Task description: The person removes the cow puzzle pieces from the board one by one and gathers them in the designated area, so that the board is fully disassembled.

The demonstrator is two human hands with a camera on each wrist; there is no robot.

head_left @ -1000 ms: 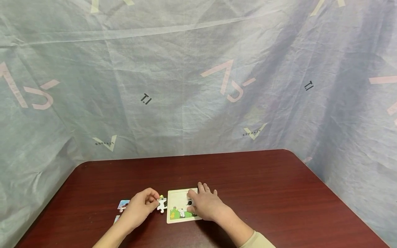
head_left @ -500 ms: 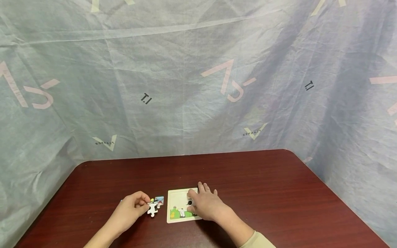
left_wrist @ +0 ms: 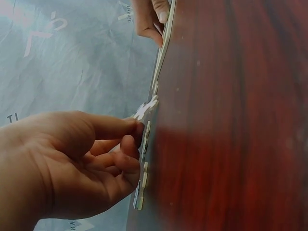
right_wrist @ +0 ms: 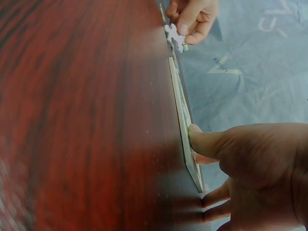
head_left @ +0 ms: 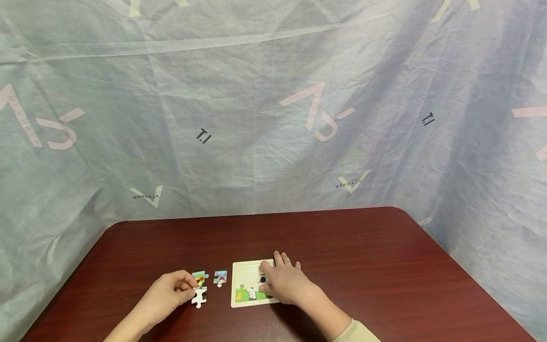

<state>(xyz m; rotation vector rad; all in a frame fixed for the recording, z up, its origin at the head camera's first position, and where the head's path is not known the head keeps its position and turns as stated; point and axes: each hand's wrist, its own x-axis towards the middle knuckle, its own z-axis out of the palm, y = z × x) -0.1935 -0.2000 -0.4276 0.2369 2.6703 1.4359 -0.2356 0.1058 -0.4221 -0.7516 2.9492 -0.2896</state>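
Look at that pale khaki sleeve (head_left: 355,332), lower right of the head view, plain cloth, edge crossing the right forearm (head_left: 322,306); right hand (head_left: 288,282) bare; lower left, left forearm (head_left: 133,320) and left hand (head_left: 165,292) bare too.

From behind and above, the head view looks forward and down on the left hand (head_left: 168,292), the right hand (head_left: 287,283), the tabletop (head_left: 354,256) around them and the cloth backdrop (head_left: 248,118) beyond; it is the farthest off. The left wrist view sits close at the left hand, low over the tabletop, turned sideways, facing past that hand toward the cloth backdrop, the right hand farther away. The right wrist view roughly mirrors it, close at the right hand. All three share both hands and the puzzle board (head_left: 247,276) under the right hand, nearly edge-on in the wrist views.
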